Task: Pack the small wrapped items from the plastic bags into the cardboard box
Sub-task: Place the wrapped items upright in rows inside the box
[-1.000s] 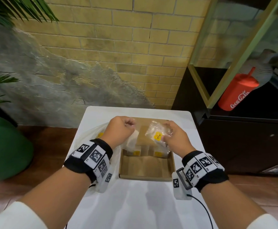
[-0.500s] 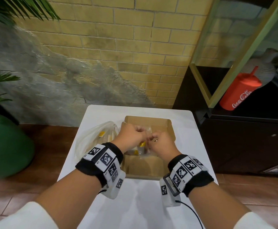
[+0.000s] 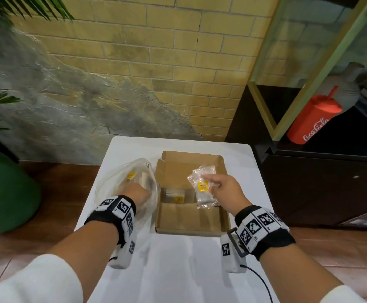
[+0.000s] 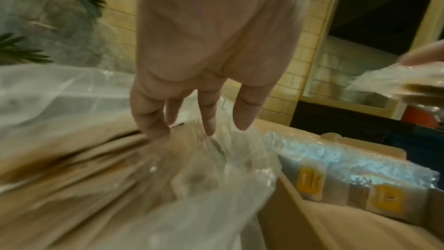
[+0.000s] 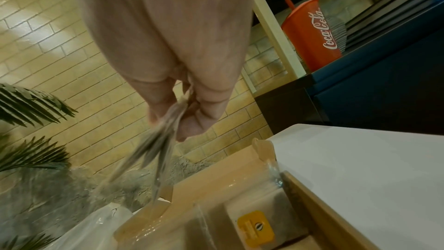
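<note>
A white table holds an open cardboard box with a clear plastic bag just to its left. The left hand reaches into the bag, fingers straight and loose, touching the plastic and gripping nothing. The right hand hovers above the box, thumb and fingers pinching a small wrapped packet with a yellow label. More wrapped packets lie side by side inside the box. Beyond, a red cup stands on a dark shelf.
</note>
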A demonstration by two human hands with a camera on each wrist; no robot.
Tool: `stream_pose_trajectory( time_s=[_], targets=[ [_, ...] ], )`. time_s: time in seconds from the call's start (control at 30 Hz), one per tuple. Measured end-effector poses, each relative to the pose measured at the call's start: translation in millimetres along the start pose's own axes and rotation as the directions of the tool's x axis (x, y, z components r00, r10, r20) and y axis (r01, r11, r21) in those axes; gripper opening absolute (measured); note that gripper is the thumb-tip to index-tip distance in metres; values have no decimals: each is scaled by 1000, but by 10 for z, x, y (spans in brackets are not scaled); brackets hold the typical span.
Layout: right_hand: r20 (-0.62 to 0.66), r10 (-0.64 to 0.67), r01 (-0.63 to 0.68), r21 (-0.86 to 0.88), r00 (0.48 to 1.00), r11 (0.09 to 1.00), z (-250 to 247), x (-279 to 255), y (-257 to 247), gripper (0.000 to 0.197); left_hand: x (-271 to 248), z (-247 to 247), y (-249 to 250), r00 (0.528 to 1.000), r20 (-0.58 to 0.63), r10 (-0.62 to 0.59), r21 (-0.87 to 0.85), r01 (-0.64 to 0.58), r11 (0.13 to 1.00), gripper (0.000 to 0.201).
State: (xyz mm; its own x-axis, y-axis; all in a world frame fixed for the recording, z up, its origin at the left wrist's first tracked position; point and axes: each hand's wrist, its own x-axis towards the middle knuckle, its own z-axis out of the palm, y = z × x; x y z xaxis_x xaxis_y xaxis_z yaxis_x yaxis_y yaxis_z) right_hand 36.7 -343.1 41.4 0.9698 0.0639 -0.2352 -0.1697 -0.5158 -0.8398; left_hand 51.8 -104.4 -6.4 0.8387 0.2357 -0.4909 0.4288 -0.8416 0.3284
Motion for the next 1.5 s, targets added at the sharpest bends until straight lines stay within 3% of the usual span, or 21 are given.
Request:
stream_pose_trajectory(
  time_s=[0.07, 0.17, 0.3, 0.37, 0.53, 0.6, 0.8, 0.87, 0.97, 1.13, 1.2, 1.33, 1.37, 1.5],
  targets=[
    [1, -2, 2, -10, 1000, 1000, 28, 8, 29, 35, -35, -15, -5, 999, -50, -15, -46, 13, 999, 24],
    [-7, 12, -12, -1, 1000, 1000, 47, 22, 54, 31, -46, -73, -13, 984, -172, -49, -191, 16, 981, 29],
    [-12, 23, -22, 9, 1000, 1000, 44, 42, 70, 29, -32, -193, -84, 930, -345, -125, -439, -43, 897, 18],
    [-16, 27, -27, 14, 1000, 1000, 34, 45, 75, 29, -23, -266, -118, 922, -362, -135, -477, -59, 877, 15],
    [0, 42, -42, 11, 999, 999, 32, 40, 62, 30, -20, -425, -203, 954, -275, -119, -545, -53, 837, 19],
    [17, 45, -45, 20, 999, 999, 41, 31, 49, 32, -37, -447, -218, 955, -286, -84, -558, -94, 824, 12],
    [3, 25, -26, 53, 1000, 998, 48, 15, -30, 28, -103, -547, -113, 933, -358, -37, -551, -179, 815, 28],
    [10, 2, -3, 94, 1000, 996, 33, 10, -69, 28, -137, -569, -18, 943, -333, 7, -579, -210, 788, 29],
    [18, -22, 18, 186, 1000, 982, -3, 10, -138, 29, -257, -560, 202, 961, -253, 113, -691, -262, 674, 28],
    [-6, 26, -20, 475, 1000, 880, -7, 3, -195, 47, -456, -444, 538, 974, -103, 202, -826, -197, 528, 22],
    [3, 39, -35, 520, 999, 854, -3, -6, -199, 48, -499, -386, 618, 969, -70, 239, -835, -188, 518, 20],
    [-89, 53, -8, 441, 995, 898, 16, -3, -145, 23, -560, -282, 689, 937, 33, 347, -878, -139, 458, 6],
    [-106, 61, -9, 438, 993, 899, 31, -5, -125, 21, -575, -256, 699, 924, 61, 377, -877, -130, 462, 11],
    [-122, 109, -37, 481, 986, 876, 112, 0, -64, 30, -618, -134, 730, 887, 122, 446, -838, -148, 525, 18]
  ],
)
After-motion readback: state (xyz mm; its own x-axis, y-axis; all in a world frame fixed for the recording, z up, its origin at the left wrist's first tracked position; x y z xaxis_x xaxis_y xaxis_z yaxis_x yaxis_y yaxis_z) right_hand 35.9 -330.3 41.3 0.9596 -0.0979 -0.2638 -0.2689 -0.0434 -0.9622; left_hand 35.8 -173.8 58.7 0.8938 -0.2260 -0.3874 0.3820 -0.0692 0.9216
